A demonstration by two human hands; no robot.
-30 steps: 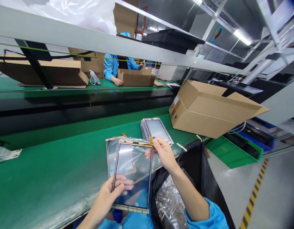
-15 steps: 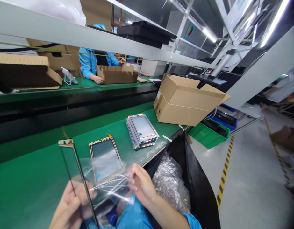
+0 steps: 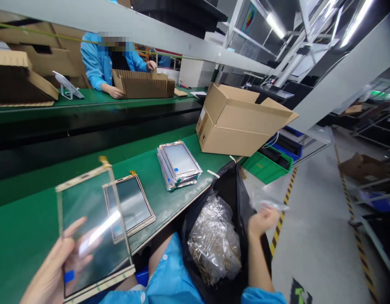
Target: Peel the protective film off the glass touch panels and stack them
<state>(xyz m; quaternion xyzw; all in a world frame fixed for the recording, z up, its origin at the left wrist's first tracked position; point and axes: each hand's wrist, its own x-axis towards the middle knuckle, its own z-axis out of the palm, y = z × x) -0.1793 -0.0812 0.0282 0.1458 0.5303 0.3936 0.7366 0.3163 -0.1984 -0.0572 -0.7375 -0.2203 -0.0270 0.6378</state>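
A clear panel (image 3: 107, 249) with a pale, narrow border stands tilted at the near left, raised above the green worktop (image 3: 30, 223). A blue tab sits at its lower left corner and an amber tab at its top right; faint dark marks on the bottom border are too small to read. The left hand (image 3: 60, 264) holds it by the left side, palm turned towards it, some fingers spread and showing through the panel. Partly behind it, a second panel (image 3: 134, 207) lies flat on the worktop, an amber tab at its far edge.

The right hand (image 3: 264, 219) is out to the right, beyond the black bag (image 3: 241, 194), fingers curled closed around a piece of clear film (image 3: 261, 198), the forearm upright. Crumpled plastic (image 3: 214, 240) fills much of the bag.

Farther along the worktop lies a stack of panels (image 3: 178, 162), a blue tab on the top one. To its right, an open cardboard box (image 3: 239, 126) carries a white label and dark printed symbols on its left end, the lettering too small to read. Right of the box is a green bin (image 3: 267, 166). At the far side, a co-worker in blue has both hands at a slotted carton (image 3: 147, 86).
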